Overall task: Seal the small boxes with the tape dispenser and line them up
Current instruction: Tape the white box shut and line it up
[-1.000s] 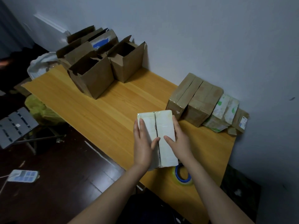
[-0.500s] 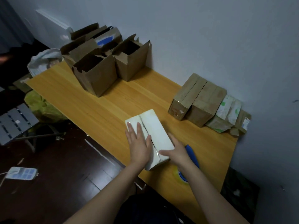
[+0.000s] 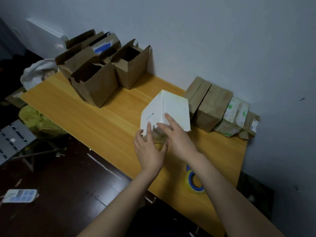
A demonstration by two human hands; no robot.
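"So, where was the white box (image 3: 171, 110) just then?"

"Tilted over the wooden table (image 3: 102, 117), just beside the row of sealed boxes (image 3: 210, 106) against the wall. Its near end was raised toward the person, with brown card showing underneath. Whether the far end touched the wood, I could not tell."

"And the hands?"

"Both were at that near end. The left hand (image 3: 148, 147) had its fingers laid fairly straight up the left face. The right hand (image 3: 177, 139) rested flat-fingered on the right face. Neither was curled round anything (though I could not follow the left thumb under the edge)."

"How would it have handled?"

"Lightly, I judged: hollow card, stiff along the folds but easy to dent mid-panel, and smooth enough to slide under bare fingertips. Two opposite walls near the corners looked the safer hold. The tape dispenser (image 3: 190, 180) lay near the table's front edge, partly behind the right forearm, untouched."
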